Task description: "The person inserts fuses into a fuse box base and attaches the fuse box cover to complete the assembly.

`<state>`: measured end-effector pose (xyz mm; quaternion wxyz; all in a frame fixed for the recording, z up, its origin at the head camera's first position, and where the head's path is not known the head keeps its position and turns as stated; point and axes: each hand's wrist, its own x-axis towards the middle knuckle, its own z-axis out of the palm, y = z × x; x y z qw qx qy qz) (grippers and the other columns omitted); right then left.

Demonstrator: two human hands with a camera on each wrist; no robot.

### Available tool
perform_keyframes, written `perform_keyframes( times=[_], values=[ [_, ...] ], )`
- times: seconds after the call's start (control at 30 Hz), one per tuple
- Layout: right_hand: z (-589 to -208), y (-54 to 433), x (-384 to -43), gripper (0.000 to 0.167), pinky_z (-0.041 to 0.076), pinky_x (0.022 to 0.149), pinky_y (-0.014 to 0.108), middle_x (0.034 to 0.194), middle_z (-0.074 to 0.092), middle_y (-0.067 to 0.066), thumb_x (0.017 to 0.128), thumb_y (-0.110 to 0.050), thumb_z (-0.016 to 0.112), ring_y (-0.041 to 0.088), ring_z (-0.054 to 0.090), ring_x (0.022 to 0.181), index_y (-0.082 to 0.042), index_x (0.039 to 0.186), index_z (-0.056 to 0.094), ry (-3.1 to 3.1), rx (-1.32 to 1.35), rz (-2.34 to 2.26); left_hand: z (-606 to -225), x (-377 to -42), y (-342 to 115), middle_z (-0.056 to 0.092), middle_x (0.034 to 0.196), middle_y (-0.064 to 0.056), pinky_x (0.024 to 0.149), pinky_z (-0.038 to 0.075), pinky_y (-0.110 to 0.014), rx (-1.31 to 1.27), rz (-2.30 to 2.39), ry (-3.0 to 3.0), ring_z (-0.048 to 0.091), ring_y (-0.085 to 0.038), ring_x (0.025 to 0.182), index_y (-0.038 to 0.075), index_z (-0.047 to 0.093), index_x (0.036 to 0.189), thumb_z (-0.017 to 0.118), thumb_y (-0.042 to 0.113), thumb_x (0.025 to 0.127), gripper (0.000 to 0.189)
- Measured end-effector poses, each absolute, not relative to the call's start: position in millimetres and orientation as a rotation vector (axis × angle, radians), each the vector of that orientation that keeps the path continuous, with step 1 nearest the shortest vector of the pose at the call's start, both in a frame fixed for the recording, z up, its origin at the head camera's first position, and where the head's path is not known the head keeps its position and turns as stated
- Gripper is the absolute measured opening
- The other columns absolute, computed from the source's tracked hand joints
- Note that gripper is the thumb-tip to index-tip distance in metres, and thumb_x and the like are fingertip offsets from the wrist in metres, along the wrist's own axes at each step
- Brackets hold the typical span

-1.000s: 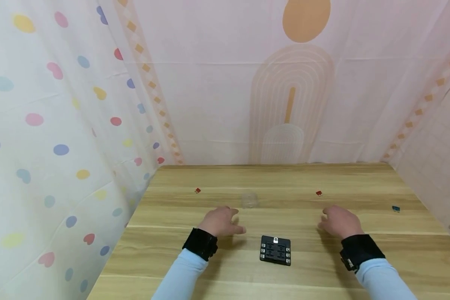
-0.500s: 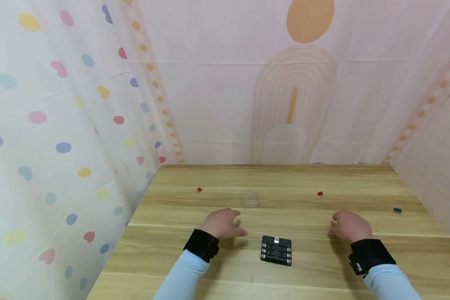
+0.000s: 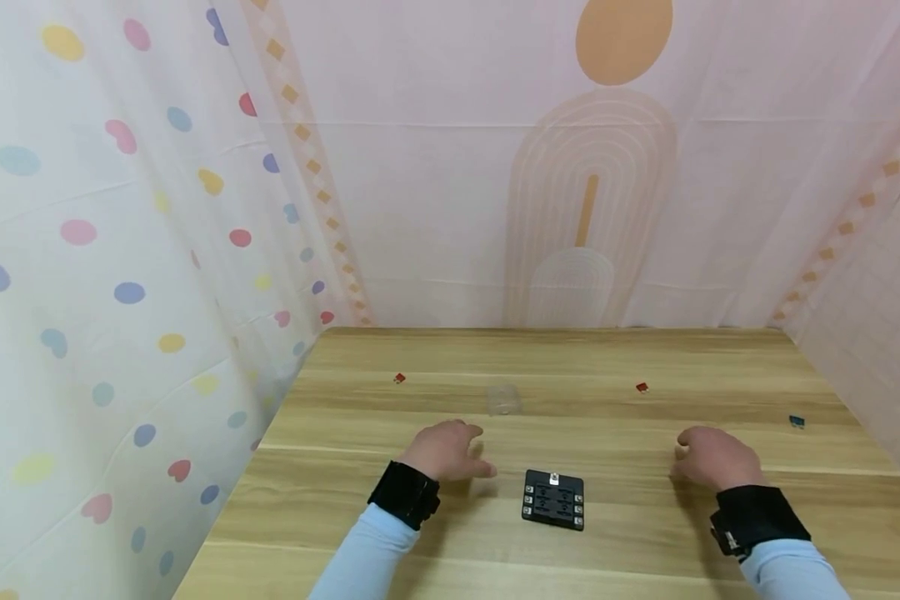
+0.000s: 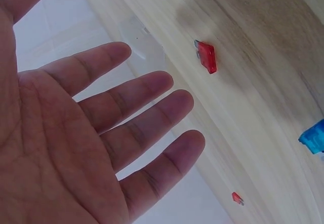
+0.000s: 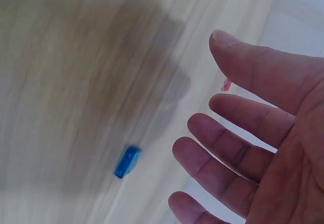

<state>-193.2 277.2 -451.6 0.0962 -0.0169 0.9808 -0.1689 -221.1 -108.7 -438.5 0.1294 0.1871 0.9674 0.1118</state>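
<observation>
A black fuse block point(image 3: 553, 500) with silver screw terminals lies on the table between the two hands. My left hand point(image 3: 446, 450) hovers to its left, holding nothing; its fingers point(image 4: 152, 125) are spread and nearly straight in the left wrist view. Off to the block's right, my right hand point(image 3: 717, 458) is also free, its fingers point(image 5: 217, 138) relaxed and slightly bent. Beyond the hands lie a red blade fuse point(image 3: 400, 378) at left, another red blade fuse point(image 3: 642, 387) right of centre, and a blue blade fuse point(image 3: 797, 422) at far right.
A clear plastic cover point(image 3: 504, 400) lies behind the fuse block, hard to see against the wood. The wooden table point(image 3: 330, 517) ends at a patterned curtain point(image 3: 435, 208), which also hangs along the left side.
My right hand has moved to the right and a little nearer, away from the fuse block. My left hand has barely moved. The head view has shifted slightly.
</observation>
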Motion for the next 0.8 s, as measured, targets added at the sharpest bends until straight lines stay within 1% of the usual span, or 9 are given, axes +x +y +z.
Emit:
perform_keyframes(
  times=[0.2,0.4,0.53,0.67,0.8],
  values=[
    [-449.6,279.5,-190.1,0.051,0.047,0.086,0.059,0.117,0.061,0.033,0.078,-0.016,0.080,0.051,0.057,0.107,0.013,0.116,0.063,2.895,0.000,-0.510,-440.3,-219.1,-108.3,0.063,0.128,-0.013,0.095,0.049,-0.045,0.548,0.314,2.823,0.059,-0.030,0.118,0.008,0.061,0.134,0.077,0.050,0.080,0.070],
    [-451.0,287.9,-186.5,0.053,0.046,0.088,0.060,0.119,0.060,0.035,0.078,-0.016,0.079,0.053,0.055,0.110,0.014,0.118,0.061,2.902,0.044,-0.494,-441.7,-218.8,-106.6,0.064,0.127,-0.012,0.095,0.049,-0.045,0.553,0.293,2.827,0.059,-0.029,0.118,0.008,0.062,0.133,0.078,0.051,0.080,0.070],
    [-452.0,295.1,-184.2,0.050,0.046,0.087,0.060,0.118,0.060,0.035,0.078,-0.013,0.077,0.054,0.054,0.109,0.014,0.116,0.062,2.910,0.056,-0.482,-441.4,-218.7,-106.2,0.064,0.127,-0.012,0.094,0.049,-0.044,0.558,0.290,2.826,0.059,-0.028,0.117,0.008,0.062,0.133,0.078,0.051,0.080,0.070],
    [-452.9,298.8,-183.2,0.046,0.046,0.085,0.060,0.116,0.060,0.036,0.078,-0.010,0.076,0.052,0.056,0.105,0.014,0.114,0.062,2.886,0.097,-0.477,-440.8,-217.6,-105.4,0.064,0.126,-0.013,0.094,0.049,-0.043,0.562,0.302,2.826,0.060,-0.028,0.116,0.007,0.062,0.133,0.078,0.050,0.079,0.070],
    [-456.3,300.1,-182.8,0.041,0.047,0.081,0.059,0.112,0.061,0.035,0.078,-0.007,0.076,0.044,0.060,0.094,0.012,0.111,0.064,2.857,0.146,-0.467,-440.8,-215.2,-105.1,0.065,0.125,-0.013,0.094,0.049,-0.043,0.568,0.315,2.824,0.060,-0.029,0.116,0.007,0.063,0.131,0.079,0.048,0.079,0.068]
  ],
)
